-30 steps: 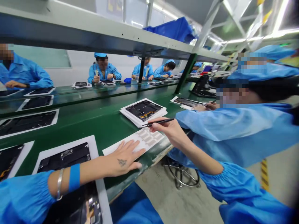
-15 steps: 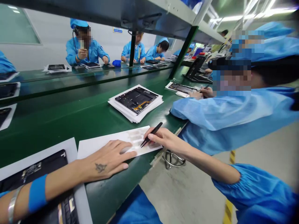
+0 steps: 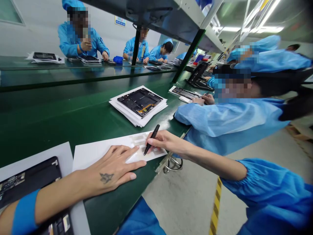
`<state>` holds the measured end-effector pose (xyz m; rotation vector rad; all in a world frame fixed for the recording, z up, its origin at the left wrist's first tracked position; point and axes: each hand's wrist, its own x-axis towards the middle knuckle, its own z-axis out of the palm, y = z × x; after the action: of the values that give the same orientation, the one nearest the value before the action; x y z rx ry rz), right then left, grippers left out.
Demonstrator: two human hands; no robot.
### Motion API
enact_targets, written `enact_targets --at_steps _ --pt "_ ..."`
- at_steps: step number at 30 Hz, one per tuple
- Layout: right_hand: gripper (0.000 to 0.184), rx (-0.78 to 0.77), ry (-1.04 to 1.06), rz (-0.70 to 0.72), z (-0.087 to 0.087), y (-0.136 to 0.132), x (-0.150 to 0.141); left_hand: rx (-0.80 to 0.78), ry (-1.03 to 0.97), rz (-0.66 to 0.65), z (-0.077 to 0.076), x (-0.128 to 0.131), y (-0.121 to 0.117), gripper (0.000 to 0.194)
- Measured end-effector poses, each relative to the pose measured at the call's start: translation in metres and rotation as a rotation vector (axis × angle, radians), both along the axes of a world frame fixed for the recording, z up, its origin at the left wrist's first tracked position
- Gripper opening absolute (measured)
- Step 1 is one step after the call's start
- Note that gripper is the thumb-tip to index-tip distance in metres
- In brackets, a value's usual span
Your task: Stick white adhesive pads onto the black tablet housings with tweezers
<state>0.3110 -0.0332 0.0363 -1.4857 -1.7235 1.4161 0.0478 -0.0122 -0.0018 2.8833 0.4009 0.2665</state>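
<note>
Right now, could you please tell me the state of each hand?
Left hand: open, flat on the white sheet.
Right hand: closed, holding black tweezers.

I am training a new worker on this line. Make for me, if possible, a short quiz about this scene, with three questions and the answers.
1. What does the right hand hold? A. a soldering iron B. black tweezers C. a screwdriver
2. True or false: the fingers of the left hand lie on the white sheet.
3. Fill in the colour: the band above the left hand is ____.

Key: 1 B; 2 true; 3 blue.
</note>
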Motion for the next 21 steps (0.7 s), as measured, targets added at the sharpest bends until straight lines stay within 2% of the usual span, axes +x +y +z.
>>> enact_targets --at_steps 3,6,11,17,21 --pt "0.049 -0.024 0.003 -0.050 0.004 0.000 0.002 0.007 -0.009 -0.001 -0.005 -0.001 0.001 0.040" --pt "0.048 -0.024 0.028 -0.033 0.006 0.000 -0.001 0.013 -0.024 -0.010 -0.007 -0.001 0.001 0.040" --pt "0.044 0.082 0.044 -0.042 0.002 -0.003 -0.007 0.018 -0.001 -0.024 -0.003 0.000 0.001 0.041" --pt "0.048 0.122 0.098 -0.262 -0.005 -0.014 -0.007 0.019 0.004 -0.023 -0.003 0.002 0.002 0.041" --pt "0.046 0.345 0.219 -0.402 0.016 -0.014 -0.021 0.033 0.040 -0.009 0.001 0.006 -0.004 0.042"
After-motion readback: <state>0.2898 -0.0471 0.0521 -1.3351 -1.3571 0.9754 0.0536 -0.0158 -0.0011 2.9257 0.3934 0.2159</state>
